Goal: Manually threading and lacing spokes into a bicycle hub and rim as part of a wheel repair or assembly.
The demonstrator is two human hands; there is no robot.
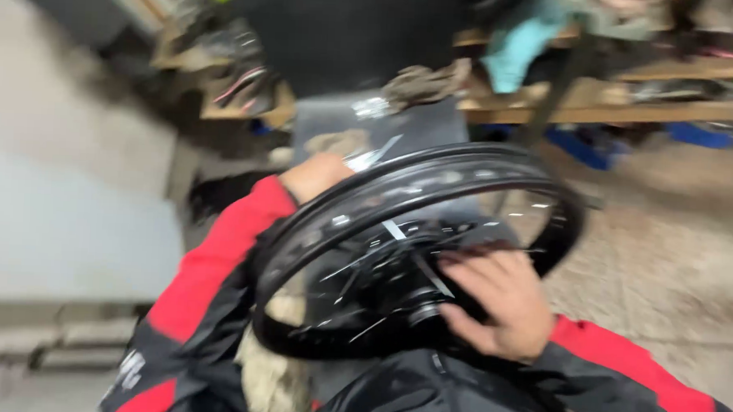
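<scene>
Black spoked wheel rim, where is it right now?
In the head view the black spoked wheel rim sits centre frame, close against the person's body, with the right hand on its hub and spokes and the left hand behind its upper-left edge, wooden shelves beyond.
</scene>
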